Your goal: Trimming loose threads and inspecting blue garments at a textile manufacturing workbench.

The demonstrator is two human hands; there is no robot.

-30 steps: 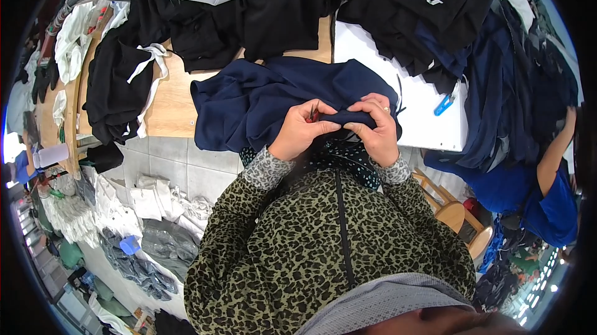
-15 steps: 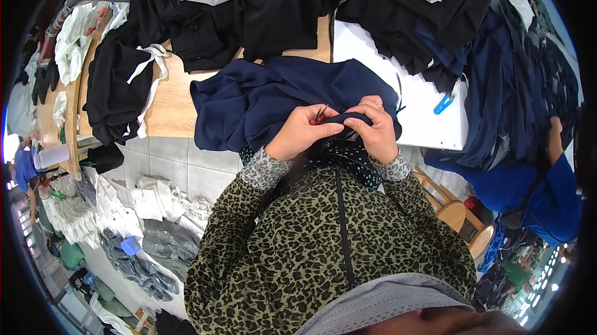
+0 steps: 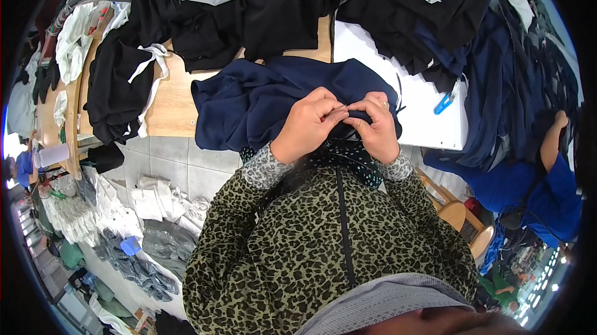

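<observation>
A navy blue garment (image 3: pixel 249 95) lies rumpled across the table's near edge, part of it hanging down in front of me. My right hand (image 3: pixel 377 126) pinches a folded edge of it between thumb and fingers. My left hand (image 3: pixel 310 125) is closed, its thumb and forefinger tips pressed together right at that edge, almost touching the right fingertips. Whatever those tips pinch is too small to make out. The red-handled snips that showed in my left hand earlier are hidden now.
Black garments (image 3: pixel 280 11) are heaped along the table's far side, with more at right (image 3: pixel 423 5). Blue snips (image 3: pixel 443 103) lie on the white tabletop (image 3: pixel 429 126). A wooden stool (image 3: pixel 454 215) stands at lower right, near a co-worker's blue sleeve (image 3: pixel 553 198). White bundles (image 3: pixel 155 197) lie on the floor.
My left hand has turned and moved slightly up and right, its fingertips coming to the edge beside my right fingers. The red-handled snips have gone out of sight. The co-worker's arm shifted slightly.
</observation>
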